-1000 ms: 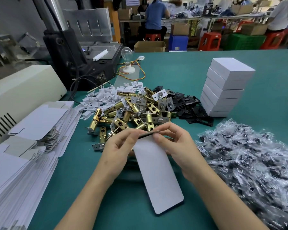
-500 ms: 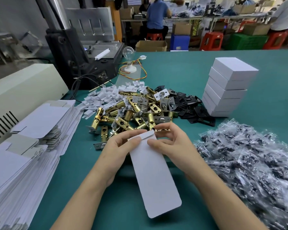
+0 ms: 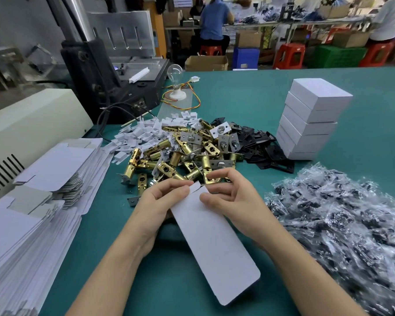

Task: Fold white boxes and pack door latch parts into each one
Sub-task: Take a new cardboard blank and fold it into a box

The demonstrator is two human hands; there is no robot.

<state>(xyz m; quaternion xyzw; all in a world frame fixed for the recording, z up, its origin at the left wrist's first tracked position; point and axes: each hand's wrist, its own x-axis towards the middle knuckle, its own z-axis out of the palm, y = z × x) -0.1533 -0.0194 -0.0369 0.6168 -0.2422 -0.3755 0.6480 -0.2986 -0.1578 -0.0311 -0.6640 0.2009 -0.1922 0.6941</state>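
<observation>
White box blank (image 3: 211, 238) is gripped at far end by both hands, L hand (image 3: 156, 205) & R hand (image 3: 232, 198), above latch pile (image 3: 180, 156).

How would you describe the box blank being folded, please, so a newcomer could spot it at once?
On the green table, nearer than the heap of brass latches, the left hand and right hand hold one long white box blank by its far end. Unlike the flat blanks piled at the left, it is single and slants toward the camera.
</observation>
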